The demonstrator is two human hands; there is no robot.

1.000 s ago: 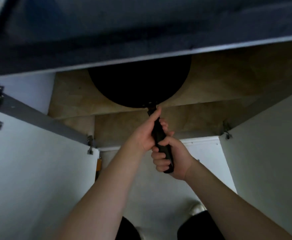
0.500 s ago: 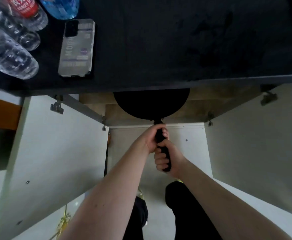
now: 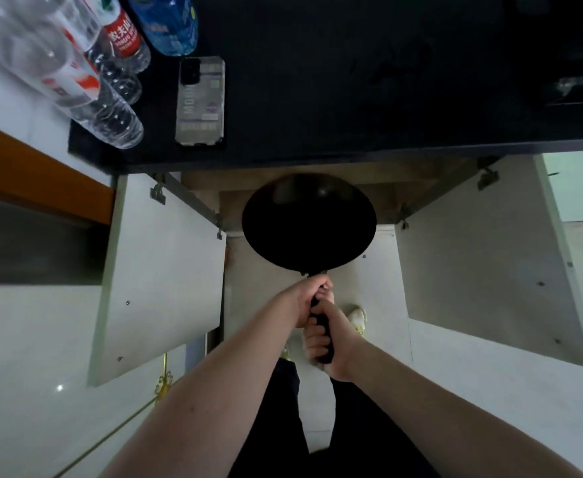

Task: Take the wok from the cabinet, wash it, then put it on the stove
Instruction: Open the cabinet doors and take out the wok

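Below the counter's front edge, a black wok is held out in front of the open cabinet, its bowl overlapping the cabinet's lower front edge and its far rim close under the counter. Both cabinet doors stand swung outward: the left door at the left, the right door at the right, each with hinges near its top corner. The wok's dark handle runs from the bowl toward the person. The left hand is closed around the handle's upper part, just beside the bowl. The right hand is wrapped around the handle's lower part, fingers curled over it, touching the left hand. Both forearms reach up from the bottom of the view.

On the counter, near its left front corner, a phone lies flat with its back up. Just left of it, several clear plastic bottles lie or stand at the counter's left edge, one with a red label and one with a blue label; their exact number cannot be told. The counter's right part is dark and its contents are unclear.

Under the wok, pale floor tiles show, with a light shoe beside the right hand and dark trousers between the forearms.
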